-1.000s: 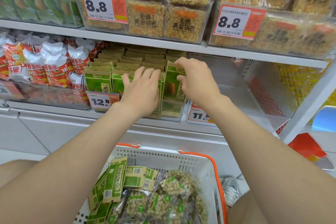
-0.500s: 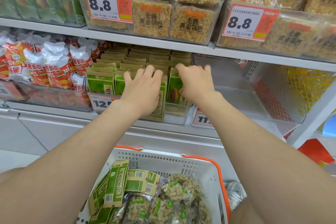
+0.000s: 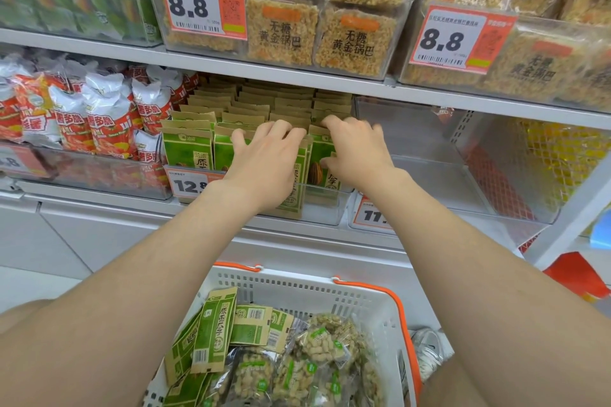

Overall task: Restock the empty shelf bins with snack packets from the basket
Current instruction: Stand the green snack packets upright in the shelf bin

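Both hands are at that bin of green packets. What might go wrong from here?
The sunflower seed packet under the left hand seems to hang over the front lip of its bin and may slip out. The rows look tightly packed, so the end packet the right hand pinches may crumple. The clear bin beside it is empty and might get overlooked.

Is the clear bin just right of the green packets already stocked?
No, the clear bin beside the green packets shows only its bare floor and walls, with no packets inside.
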